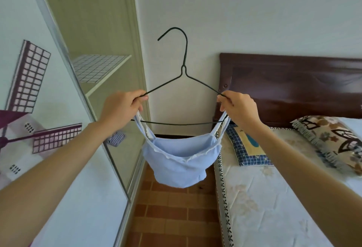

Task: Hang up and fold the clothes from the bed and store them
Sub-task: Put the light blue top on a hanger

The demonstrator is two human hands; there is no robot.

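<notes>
Softness is the main thing you are dealing with here: the light blue top [176, 163] looks thin, limp and nearly weightless, so it is sagging into a pouch below the hanger [181, 82] and will likely slide toward the middle if either strap slips. The hanger is bare dark wire, stiff but springy and probably smooth, which gives narrow straps little to cling to. You are best off taking hold exactly where you are holding now, at the two shoulder ends, pinning strap against wire.

Your left hand [121, 109] is pinching the left end of the hanger together with the left strap [144, 127], fingers curled around both. Your right hand [238, 109] is doing the same at the right end, gripping wire and the right strap [222, 122]. The top is hanging in the air in front of you, above the tiled floor [166, 217], between the open wardrobe [94, 31] on your left and the bed [264, 197] on your right, touching neither.

As for looks, the top is a pale blue camisole with thin white straps and a small white frilled trim along the neckline; its lower hem is bunching unevenly. The hanger's hook is pointing up and curling to the left, free for a rail, though I cannot see one.
</notes>
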